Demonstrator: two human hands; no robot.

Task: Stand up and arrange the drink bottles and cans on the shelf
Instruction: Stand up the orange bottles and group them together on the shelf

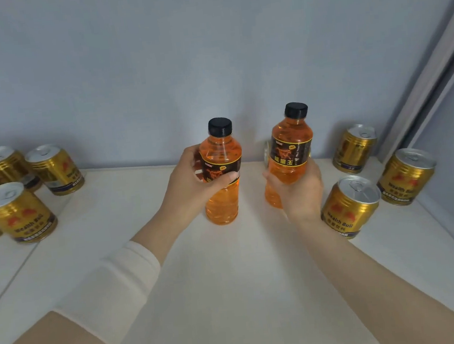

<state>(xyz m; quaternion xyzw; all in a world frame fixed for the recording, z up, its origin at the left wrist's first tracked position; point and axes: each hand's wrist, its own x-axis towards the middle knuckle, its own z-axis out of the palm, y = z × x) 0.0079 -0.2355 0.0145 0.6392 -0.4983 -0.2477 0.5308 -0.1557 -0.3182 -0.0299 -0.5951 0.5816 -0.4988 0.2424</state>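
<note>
Two orange drink bottles with black caps and dark labels are at the middle of the white shelf (pixel 231 282). My left hand (pixel 191 186) grips the left bottle (pixel 221 172) around its label; this bottle stands upright with its base on the shelf. My right hand (pixel 297 190) grips the right bottle (pixel 290 152) around its lower half, holding it upright with a slight tilt; whether its base touches the shelf is hidden by my hand. Behind the right bottle a silver can end (pixel 267 151) peeks out.
Three gold cans stand upright at the right: one by my right wrist (pixel 351 207), one at the back (pixel 355 148), one at the far right (pixel 408 176). More gold cans (pixel 16 214) stand at the left, beside a mirrored side panel. A blue-grey wall closes the back.
</note>
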